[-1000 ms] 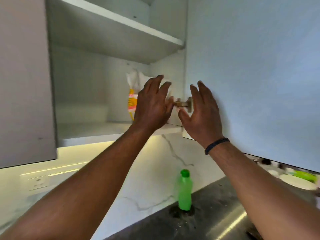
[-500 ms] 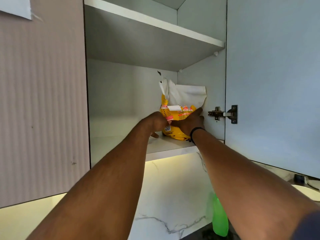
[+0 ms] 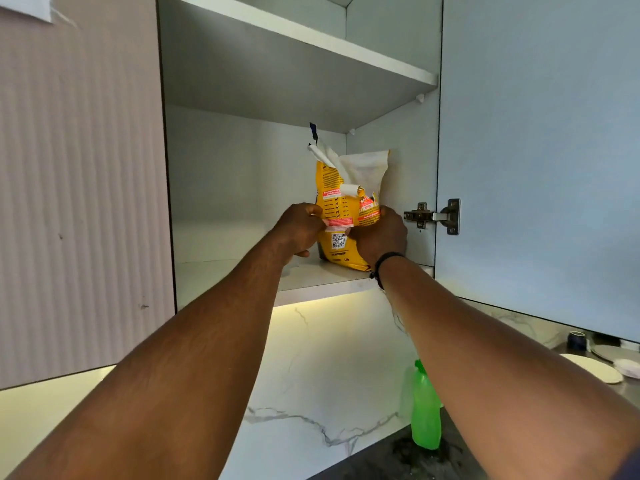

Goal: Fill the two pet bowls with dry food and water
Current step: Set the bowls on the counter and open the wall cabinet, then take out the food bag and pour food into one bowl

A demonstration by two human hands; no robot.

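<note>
A yellow bag of dry pet food (image 3: 341, 209) with a torn white top stands on the lower shelf (image 3: 311, 275) of an open wall cabinet, near its right side. My left hand (image 3: 299, 232) grips the bag's left edge. My right hand (image 3: 379, 237), with a dark band at the wrist, grips its right side. Both arms reach up into the cabinet. No pet bowls are in view.
The open cabinet door (image 3: 540, 150) hangs at the right on a metal hinge (image 3: 433, 216). A green plastic bottle (image 3: 425, 410) stands on the dark counter below, partly behind my right arm. Plates (image 3: 595, 372) lie at the far right. A ribbed closed door (image 3: 79, 185) is at the left.
Both hands went from the cabinet's edge near the hinge into the cabinet and closed on the yellow bag. The bag now stands more upright and nearer the shelf's front.
</note>
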